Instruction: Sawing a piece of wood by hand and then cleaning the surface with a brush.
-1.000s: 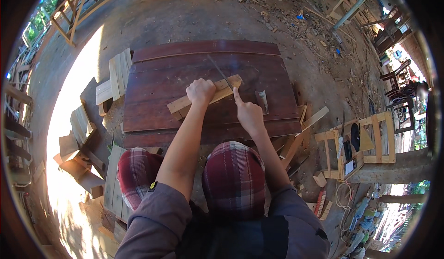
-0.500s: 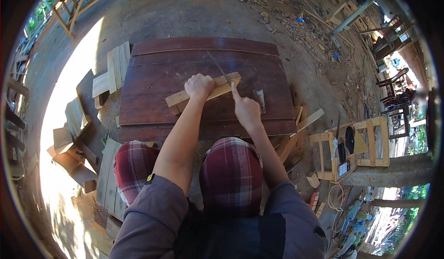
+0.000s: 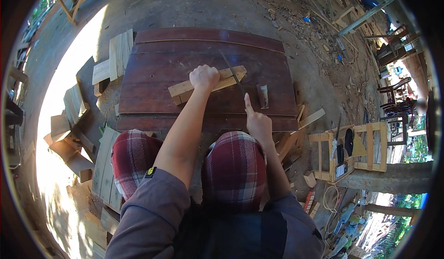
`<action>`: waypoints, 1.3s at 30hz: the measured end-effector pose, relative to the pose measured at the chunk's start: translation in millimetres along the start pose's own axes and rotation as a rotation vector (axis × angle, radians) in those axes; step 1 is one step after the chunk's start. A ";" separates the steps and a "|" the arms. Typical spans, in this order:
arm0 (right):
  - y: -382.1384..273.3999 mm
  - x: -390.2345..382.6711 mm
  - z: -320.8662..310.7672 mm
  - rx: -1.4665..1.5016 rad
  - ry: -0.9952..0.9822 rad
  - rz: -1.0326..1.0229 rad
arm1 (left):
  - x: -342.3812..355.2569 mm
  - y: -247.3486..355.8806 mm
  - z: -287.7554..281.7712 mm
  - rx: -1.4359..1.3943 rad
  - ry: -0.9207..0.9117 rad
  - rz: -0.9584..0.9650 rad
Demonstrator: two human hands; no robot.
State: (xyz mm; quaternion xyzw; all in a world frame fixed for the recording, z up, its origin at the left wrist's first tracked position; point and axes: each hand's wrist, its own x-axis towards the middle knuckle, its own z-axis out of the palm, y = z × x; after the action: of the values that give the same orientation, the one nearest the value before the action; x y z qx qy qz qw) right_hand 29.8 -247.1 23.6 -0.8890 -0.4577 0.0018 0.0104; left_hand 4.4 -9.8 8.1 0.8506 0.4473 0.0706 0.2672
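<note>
On a dark red-brown wooden panel (image 3: 157, 64) in front of me lies a thick, pale wooden block (image 3: 181, 91), slanting up to the right. My left hand (image 3: 204, 77) is closed over its middle and presses it against the panel. The long, thin dark blade of a handsaw (image 3: 239, 84) crosses the block near its right end, its tip pointing away. My right hand (image 3: 259, 124) grips the saw's near end, index finger stretched along it; the handle is hidden inside the hand. Right of the blade rests a short brown-and-whitish piece (image 3: 263, 96), its kind unclear.
Wooden boards (image 3: 121, 55) and box-like offcuts (image 3: 64, 138) lie to the left. A pale wooden frame (image 3: 370, 147) with tools on it stands at the right, beside a loose cable (image 3: 331, 199). Wood scraps litter the ground at the far right. My knees flank the near edge.
My right hand has drawn the saw back toward me and slightly right, so more blade shows on the near side of the block. My left hand still holds the block.
</note>
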 end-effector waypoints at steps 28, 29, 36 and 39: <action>5.3 3.9 54.2 0.154 0.260 -0.034 | -1.4 1.5 2.2 0.039 0.041 0.040; 3.7 16.2 59.5 0.151 0.262 -0.025 | -1.7 2.3 2.4 0.037 0.038 0.048; -2.9 61.7 63.3 0.195 0.317 -0.058 | -1.9 3.0 1.0 0.044 0.009 -0.001; -1.9 53.8 60.2 0.186 0.321 -0.055 | 1.9 2.2 -1.6 0.002 -0.018 -0.031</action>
State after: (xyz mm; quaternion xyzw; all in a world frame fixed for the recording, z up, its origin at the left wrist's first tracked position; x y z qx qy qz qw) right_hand 58.7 -201.3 -36.2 -0.8602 -0.4722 -0.0980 0.1656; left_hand 6.6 -8.7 10.3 0.8444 0.4582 0.0584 0.2714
